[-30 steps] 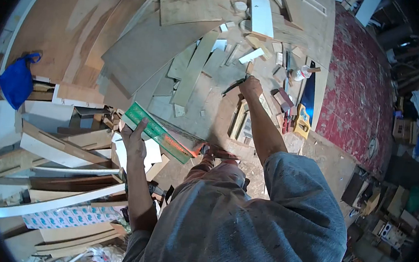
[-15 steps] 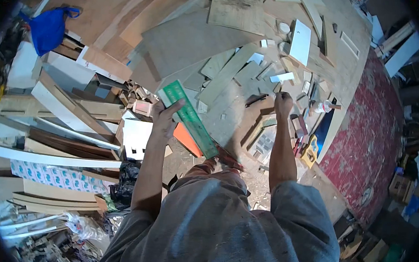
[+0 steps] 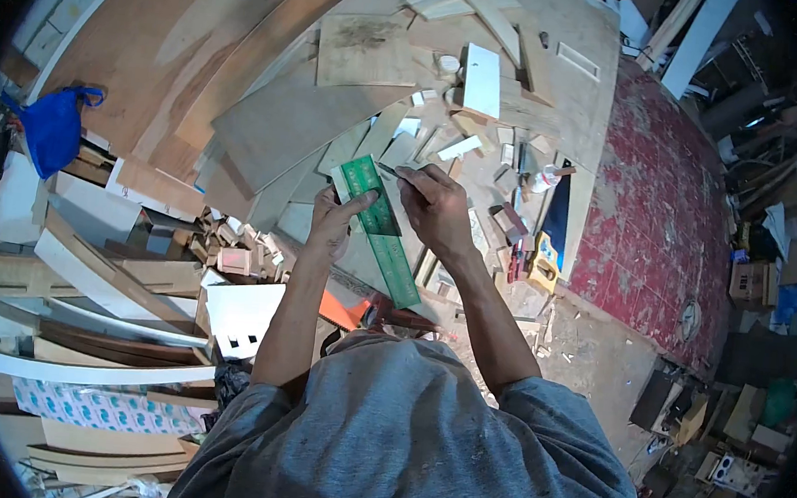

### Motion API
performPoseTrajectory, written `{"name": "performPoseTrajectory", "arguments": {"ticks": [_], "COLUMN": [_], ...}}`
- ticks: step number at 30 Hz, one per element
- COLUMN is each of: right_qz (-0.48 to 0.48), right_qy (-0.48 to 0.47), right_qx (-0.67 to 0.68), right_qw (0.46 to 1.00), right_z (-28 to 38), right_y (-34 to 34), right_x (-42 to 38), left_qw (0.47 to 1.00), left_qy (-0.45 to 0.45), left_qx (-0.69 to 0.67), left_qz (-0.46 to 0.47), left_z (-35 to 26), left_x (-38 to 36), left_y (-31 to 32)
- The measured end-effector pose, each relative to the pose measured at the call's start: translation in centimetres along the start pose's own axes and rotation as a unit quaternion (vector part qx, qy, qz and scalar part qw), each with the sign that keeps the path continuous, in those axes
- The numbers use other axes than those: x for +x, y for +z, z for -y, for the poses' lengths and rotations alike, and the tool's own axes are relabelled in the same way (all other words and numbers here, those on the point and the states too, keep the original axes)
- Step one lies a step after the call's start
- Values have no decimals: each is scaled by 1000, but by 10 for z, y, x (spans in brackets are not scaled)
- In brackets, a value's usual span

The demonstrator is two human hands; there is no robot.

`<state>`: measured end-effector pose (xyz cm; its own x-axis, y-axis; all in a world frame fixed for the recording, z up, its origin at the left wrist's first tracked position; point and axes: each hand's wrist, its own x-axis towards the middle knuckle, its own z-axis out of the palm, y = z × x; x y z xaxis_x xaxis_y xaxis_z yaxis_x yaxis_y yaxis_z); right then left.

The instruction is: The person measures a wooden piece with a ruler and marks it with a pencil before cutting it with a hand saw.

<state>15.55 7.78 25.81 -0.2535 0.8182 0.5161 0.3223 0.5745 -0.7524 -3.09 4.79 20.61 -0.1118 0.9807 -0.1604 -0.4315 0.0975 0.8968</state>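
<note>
My left hand (image 3: 333, 220) is closed round a long green ruler (image 3: 392, 265) with pale markings, thumb on its face. The ruler is held up at a slant, its lower end toward my body. A narrow white edge (image 3: 338, 182) shows along its upper left side. Beside the ruler's upper end, my right hand (image 3: 438, 211) pinches a thin dark pencil-like stick (image 3: 387, 169), its tip pointing at the ruler. The right hand's shadow falls across the ruler's middle.
Wood offcuts and a white board (image 3: 483, 81) lie on the worktop ahead. A yellow-handled saw (image 3: 544, 263) and a bottle (image 3: 544, 178) are at the right, near a worn red panel (image 3: 657, 204). A blue bag (image 3: 52, 131) and stacked boards fill the left.
My right hand has come from the cluttered worktop to the ruler's upper end with the thin dark stick. My left hand has moved slightly right with the ruler, and the view has turned.
</note>
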Motion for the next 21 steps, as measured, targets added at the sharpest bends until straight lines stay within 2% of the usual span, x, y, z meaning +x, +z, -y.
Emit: {"name": "performPoseTrajectory", "arguments": {"ticks": [5, 12, 15, 17, 21], "right_qz": [-4, -30, -6, 24, 57], "right_qy": [36, -29, -45, -63, -53], "right_qx": [-22, -43, -63, -90, -97], "right_qw": [999, 998, 997, 994, 992], "right_z": [14, 16, 18, 19, 28], "right_y": [-24, -38, -47, -54, -65], "right_x": [-5, -15, -24, -33, -59], "left_qw": [1000, 1000, 1000, 998, 1000], "left_qy": [-8, -4, -18, -46, -5], "left_qx": [-14, 9, 3, 45, 22], "left_qz": [26, 24, 22, 16, -2], "left_z": [-3, -1, 4, 5, 12], "left_x": [-8, -20, -28, -35, -43], "left_y": [26, 45, 47, 49, 56]}}
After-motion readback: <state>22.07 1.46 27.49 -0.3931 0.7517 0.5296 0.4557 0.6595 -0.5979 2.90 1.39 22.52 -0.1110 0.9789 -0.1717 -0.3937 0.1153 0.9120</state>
